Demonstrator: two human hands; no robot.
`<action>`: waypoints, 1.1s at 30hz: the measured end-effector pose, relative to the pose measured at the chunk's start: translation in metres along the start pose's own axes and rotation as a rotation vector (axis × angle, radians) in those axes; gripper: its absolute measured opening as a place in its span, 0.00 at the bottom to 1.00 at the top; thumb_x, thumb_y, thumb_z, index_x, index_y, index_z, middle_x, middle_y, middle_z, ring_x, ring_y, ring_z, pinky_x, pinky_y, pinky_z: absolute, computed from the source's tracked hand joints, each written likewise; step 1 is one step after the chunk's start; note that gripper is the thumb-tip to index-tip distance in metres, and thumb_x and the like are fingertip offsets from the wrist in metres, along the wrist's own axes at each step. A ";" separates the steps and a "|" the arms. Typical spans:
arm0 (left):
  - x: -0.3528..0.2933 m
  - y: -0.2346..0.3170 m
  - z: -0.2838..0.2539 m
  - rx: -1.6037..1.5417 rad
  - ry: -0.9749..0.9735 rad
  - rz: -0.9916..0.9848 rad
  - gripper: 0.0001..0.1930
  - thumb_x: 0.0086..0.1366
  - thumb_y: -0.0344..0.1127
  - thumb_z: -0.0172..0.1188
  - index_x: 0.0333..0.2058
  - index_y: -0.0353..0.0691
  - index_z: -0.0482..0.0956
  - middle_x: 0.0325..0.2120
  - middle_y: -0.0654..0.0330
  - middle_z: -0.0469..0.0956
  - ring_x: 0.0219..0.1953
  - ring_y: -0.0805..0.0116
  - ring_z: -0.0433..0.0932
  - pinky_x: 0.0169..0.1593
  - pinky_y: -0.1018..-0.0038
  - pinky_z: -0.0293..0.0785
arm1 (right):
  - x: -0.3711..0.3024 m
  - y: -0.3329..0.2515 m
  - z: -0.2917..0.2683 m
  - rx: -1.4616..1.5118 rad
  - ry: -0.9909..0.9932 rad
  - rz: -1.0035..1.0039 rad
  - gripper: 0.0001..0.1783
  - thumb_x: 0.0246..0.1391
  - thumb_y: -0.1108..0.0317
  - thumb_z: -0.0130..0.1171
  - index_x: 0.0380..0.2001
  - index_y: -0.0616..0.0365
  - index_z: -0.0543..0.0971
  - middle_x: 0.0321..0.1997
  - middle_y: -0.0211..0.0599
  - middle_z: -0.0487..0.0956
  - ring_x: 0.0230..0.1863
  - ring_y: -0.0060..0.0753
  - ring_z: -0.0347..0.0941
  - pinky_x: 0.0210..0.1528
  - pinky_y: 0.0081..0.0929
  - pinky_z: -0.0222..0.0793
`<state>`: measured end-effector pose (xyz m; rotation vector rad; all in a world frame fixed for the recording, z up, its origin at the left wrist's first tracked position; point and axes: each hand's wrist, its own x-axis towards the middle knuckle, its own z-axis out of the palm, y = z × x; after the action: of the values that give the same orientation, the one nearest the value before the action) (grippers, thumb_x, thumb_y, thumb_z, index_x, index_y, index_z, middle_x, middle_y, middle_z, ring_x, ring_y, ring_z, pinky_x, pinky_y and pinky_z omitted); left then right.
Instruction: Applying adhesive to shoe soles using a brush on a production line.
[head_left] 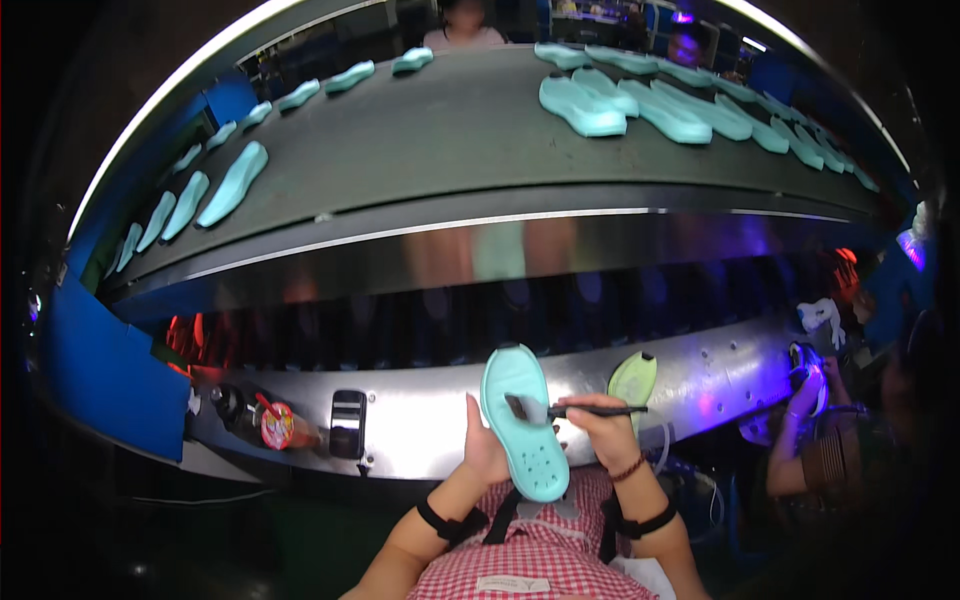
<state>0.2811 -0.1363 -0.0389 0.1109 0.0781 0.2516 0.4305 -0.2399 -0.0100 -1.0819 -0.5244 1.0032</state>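
Note:
A turquoise shoe sole (515,372) stands lengthwise in front of my body, with a cluster of small holes toward its near end. My left hand (485,452) is closed on the sole's left edge, thumb up along its side. In my right hand (605,435) is a brush (597,410) with a dark handle, pinched between the fingers. Its dark bristles lie over the middle of the sole's upper face. Just beyond my right hand, a yellow-green sole-shaped piece (633,378) lies on the metal bench (420,420).
Past the bench runs a dark conveyor belt (430,140) carrying more turquoise soles (672,112). A bottle (232,405), a cup (282,428) and a black phone-like object (348,424) stand at the left. At right, a co-worker's hands (808,392) hold a shoe. Another person sits across the belt.

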 end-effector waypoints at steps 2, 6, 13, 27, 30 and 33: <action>0.006 -0.002 0.004 -0.015 -0.018 0.013 0.47 0.48 0.76 0.23 0.54 0.43 0.59 0.46 0.48 0.68 0.46 0.46 0.69 0.52 0.48 0.58 | 0.009 0.001 0.001 0.010 0.018 -0.013 0.10 0.42 0.79 0.56 0.33 0.69 0.75 0.34 0.43 0.77 0.37 0.30 0.72 0.45 0.25 0.66; 0.008 -0.006 0.009 0.024 -0.034 -0.016 0.46 0.51 0.72 0.22 0.52 0.37 0.60 0.44 0.46 0.69 0.45 0.47 0.69 0.52 0.51 0.60 | 0.020 0.000 0.000 0.038 0.036 0.020 0.10 0.42 0.79 0.57 0.32 0.67 0.75 0.34 0.40 0.77 0.36 0.26 0.72 0.43 0.21 0.66; 0.011 -0.021 0.007 0.118 0.118 0.084 0.39 0.55 0.67 0.24 0.53 0.41 0.60 0.45 0.51 0.68 0.48 0.54 0.68 0.54 0.56 0.59 | 0.023 -0.013 0.028 -0.404 0.065 -0.211 0.09 0.41 0.73 0.60 0.30 0.61 0.79 0.31 0.36 0.78 0.33 0.25 0.74 0.38 0.20 0.68; 0.003 -0.001 0.022 0.232 0.076 0.202 0.41 0.54 0.71 0.24 0.52 0.42 0.62 0.44 0.52 0.69 0.46 0.55 0.69 0.52 0.55 0.62 | -0.018 -0.062 0.019 -0.466 -0.236 -0.181 0.10 0.42 0.73 0.61 0.32 0.59 0.79 0.33 0.38 0.77 0.34 0.25 0.73 0.38 0.20 0.69; 0.009 -0.008 0.029 0.127 0.107 0.186 0.39 0.56 0.69 0.24 0.53 0.42 0.61 0.46 0.53 0.68 0.47 0.56 0.69 0.51 0.59 0.64 | -0.003 -0.054 0.027 -0.425 -0.164 -0.179 0.10 0.41 0.77 0.60 0.31 0.62 0.78 0.33 0.39 0.78 0.35 0.28 0.74 0.39 0.22 0.69; 0.007 -0.007 0.033 0.093 0.097 0.252 0.39 0.57 0.67 0.23 0.52 0.41 0.61 0.45 0.53 0.69 0.46 0.57 0.70 0.51 0.62 0.65 | -0.019 -0.062 0.037 -0.575 -0.424 -0.413 0.10 0.38 0.79 0.61 0.30 0.61 0.79 0.33 0.39 0.78 0.35 0.31 0.74 0.41 0.24 0.69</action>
<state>0.2929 -0.1441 -0.0075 0.2018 0.1726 0.5054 0.4178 -0.2457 0.0634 -1.1909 -1.3853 0.7229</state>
